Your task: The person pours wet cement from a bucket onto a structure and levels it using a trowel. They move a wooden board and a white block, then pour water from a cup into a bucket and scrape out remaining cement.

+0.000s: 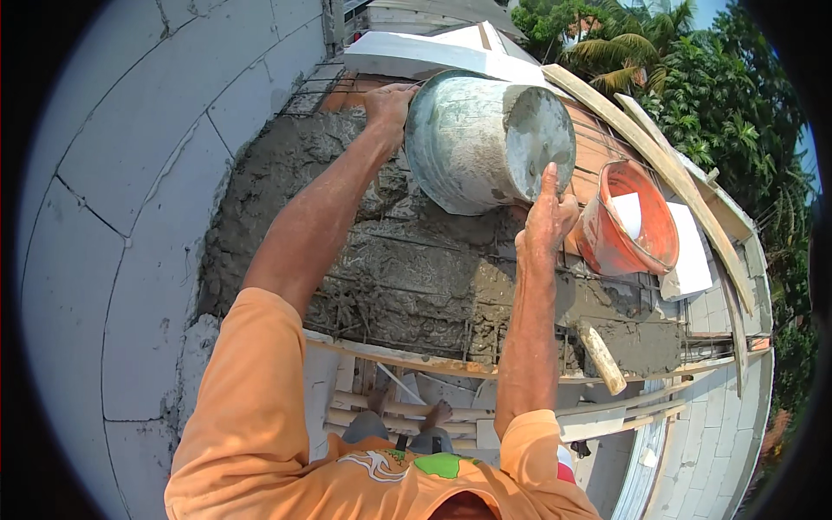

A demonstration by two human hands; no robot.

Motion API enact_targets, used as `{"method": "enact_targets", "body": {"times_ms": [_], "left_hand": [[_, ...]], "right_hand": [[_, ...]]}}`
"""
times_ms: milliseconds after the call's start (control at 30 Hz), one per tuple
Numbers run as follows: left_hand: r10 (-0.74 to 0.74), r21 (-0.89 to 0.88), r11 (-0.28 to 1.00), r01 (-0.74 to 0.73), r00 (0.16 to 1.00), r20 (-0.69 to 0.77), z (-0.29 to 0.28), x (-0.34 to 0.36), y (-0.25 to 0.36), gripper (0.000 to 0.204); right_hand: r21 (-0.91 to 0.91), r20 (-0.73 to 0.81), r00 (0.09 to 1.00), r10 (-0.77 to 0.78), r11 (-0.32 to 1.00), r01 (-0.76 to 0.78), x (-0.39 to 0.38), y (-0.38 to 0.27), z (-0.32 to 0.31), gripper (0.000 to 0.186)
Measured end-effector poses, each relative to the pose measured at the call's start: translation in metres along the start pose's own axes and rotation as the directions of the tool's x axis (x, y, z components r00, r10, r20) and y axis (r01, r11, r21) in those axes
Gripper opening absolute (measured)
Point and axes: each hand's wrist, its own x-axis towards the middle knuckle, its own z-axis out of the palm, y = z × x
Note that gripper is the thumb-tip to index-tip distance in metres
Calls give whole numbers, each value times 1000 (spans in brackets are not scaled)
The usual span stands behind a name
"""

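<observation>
A grey-green, cement-smeared bucket (459, 143) is tipped on its side above the slab, its base turned toward the right and its mouth toward the left. My left hand (390, 106) is closed at the rim on the mouth side; a handle there is partly hidden. My right hand (548, 212) grips the lower edge of the base, thumb up against it. Beneath the bucket spreads wet grey concrete (390, 260), rough and lumpy, over steel bars. A pale tool handle (601, 357) sticks out over the near edge by my right forearm; the tool's head cannot be made out.
An orange bucket (598, 238) leans at the right, beside a white block (689, 256). Long wooden boards (663, 169) curve along the far right edge. A pale block wall (113, 225) bounds the left. Below the near formwork edge (416, 355) are poles and my feet.
</observation>
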Motion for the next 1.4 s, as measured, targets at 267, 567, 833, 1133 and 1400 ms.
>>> {"method": "enact_targets", "body": {"times_ms": [267,567,833,1133,1400], "left_hand": [[83,-199,975,-98,993,-86,-43,25,20,18],[62,-380,914,-142,975,-216,-60,9,5,22],[60,-377,911,-170,957,-285,-79,-12,29,18],[19,-353,930,-104,972,-236,-117,-23,48,33],[216,-226,929,-294,924,-317,-110,5,54,29]], "right_hand": [[-241,148,951,-271,923,300,4,-37,48,56],[-245,223,780,-586,740,626,1,-80,80,50],[-233,333,699,-632,664,711,-13,-104,98,45],[-48,432,730,-529,795,604,-42,-84,87,54],[-109,565,759,-323,883,457,-24,-95,67,61]]}}
